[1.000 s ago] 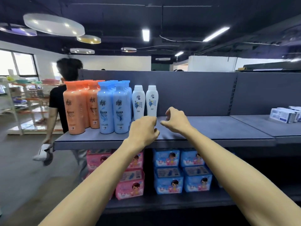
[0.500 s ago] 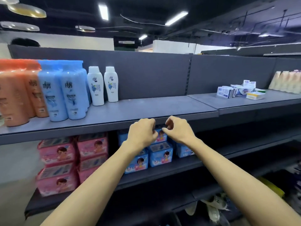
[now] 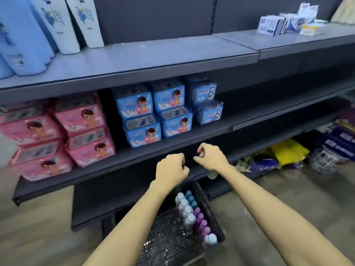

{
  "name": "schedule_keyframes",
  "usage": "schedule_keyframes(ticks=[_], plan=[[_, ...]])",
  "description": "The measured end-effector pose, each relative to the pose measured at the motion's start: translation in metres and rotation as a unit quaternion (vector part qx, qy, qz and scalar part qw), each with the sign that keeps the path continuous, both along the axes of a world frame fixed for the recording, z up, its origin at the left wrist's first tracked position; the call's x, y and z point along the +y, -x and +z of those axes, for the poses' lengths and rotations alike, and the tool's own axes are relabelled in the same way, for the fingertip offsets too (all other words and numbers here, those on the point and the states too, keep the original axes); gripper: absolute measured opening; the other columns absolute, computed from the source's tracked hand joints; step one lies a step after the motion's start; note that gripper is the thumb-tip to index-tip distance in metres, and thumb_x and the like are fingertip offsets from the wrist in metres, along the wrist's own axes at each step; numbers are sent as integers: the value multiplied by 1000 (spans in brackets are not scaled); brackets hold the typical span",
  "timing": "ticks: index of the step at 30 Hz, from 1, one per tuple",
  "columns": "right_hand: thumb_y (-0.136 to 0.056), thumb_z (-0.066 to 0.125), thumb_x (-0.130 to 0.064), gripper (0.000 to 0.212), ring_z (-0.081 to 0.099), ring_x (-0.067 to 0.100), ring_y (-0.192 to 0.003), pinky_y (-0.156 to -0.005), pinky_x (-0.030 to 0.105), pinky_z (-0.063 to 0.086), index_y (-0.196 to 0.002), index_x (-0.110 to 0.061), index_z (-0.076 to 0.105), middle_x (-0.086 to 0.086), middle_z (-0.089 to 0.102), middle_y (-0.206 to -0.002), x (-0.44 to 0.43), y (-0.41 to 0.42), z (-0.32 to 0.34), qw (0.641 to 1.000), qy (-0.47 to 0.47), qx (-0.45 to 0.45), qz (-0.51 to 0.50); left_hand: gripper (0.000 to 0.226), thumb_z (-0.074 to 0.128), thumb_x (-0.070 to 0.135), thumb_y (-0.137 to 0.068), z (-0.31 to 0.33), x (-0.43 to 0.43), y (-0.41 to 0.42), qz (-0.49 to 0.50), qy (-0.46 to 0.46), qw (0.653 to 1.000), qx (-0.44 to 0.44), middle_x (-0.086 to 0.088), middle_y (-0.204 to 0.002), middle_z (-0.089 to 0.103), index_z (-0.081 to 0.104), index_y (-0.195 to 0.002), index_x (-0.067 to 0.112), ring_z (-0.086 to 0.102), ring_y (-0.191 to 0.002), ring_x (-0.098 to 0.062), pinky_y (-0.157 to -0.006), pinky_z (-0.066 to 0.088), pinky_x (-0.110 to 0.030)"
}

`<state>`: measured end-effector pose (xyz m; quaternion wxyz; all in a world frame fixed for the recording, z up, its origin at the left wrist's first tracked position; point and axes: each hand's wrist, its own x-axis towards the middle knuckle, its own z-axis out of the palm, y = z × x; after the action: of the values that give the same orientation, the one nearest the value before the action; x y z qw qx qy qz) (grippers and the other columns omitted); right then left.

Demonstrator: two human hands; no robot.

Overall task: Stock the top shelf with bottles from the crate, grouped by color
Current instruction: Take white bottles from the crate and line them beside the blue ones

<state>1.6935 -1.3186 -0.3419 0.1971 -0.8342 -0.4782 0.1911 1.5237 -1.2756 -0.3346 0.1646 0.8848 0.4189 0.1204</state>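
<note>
Left hand (image 3: 171, 169): loose fist, empty. Right hand (image 3: 211, 159): fingers half-curled, empty. Both hover over crate (image 3: 208, 203) on near floor.

Advice: reach down, grip bodies, not caps; one color per trip.

Crate count, blurred: five pale bottles (image 3: 187, 211), three teal bottles (image 3: 191, 199), about four purple bottles (image 3: 200, 219).

Top shelf (image 3: 153, 58): two white bottles (image 3: 87, 20) far left, blue bottles (image 3: 23, 45) beside them.

top shelf (image 3: 163, 52): bare right of white bottles (image 3: 88, 20) | crate (image 3: 169, 231): open top
</note>
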Motion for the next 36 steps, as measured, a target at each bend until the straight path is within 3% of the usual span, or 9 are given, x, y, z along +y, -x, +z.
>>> schedule_keyframes(ticks=[11, 20, 29, 34, 36], plan=[[-83, 69, -41, 28, 63, 23, -99, -87, 36, 51, -102, -24, 58, -5, 68, -98, -30, 0, -147, 988, 141, 68, -16, 16, 54, 30, -85, -117, -14, 11, 18, 106, 991, 75, 4, -95, 65, 58, -96, 20, 61, -91, -24, -75, 50, -36], [-81, 69, -39, 34, 62, 31, -103, -87, 39, 52, -107, -20, 57, 10, 67, -110, -34, 11, -282, 963, 253, 81, 37, 12, 55, 28, -83, -214, -29, 37, 56, 204, 972, 103, 3, -91, 67, 59, -91, 20, 63, -87, -26, -75, 53, -40], [-87, 70, -25, 63, 47, 37, -122, -96, 45, 48, -140, -13, 39, 14, 40, -141, -31, 26, -412, 937, 327, 30, 118, 4, 56, 29, -85, -318, -47, 74, 97, 266, 954, 101, 11, -79, 65, 57, -89, 28, 62, -79, -16, -68, 49, -32], [-89, 66, -20, 52, 49, 29, -115, -70, 37, 45, -131, -15, 37, 9, 44, -133, -39, 49, -455, 950, 278, -99, 105, 5, 56, 29, -88, -365, -54, 91, 103, 285, 946, 112, 13, -83, 63, 56, -92, 29, 62, -76, -10, -66, 51, -31], [-88, 67, -21, 51, 52, 27, -113, -69, 38, 47, -129, -16, 37, 6, 47, -129, -44, 51, -464, 954, 256, -112, 110, 6, 57, 28, -88, -374, -56, 92, 106, 297, 942, 113, 14, -83, 63, 57, -94, 28, 62, -75, -9, -67, 52, -30]])
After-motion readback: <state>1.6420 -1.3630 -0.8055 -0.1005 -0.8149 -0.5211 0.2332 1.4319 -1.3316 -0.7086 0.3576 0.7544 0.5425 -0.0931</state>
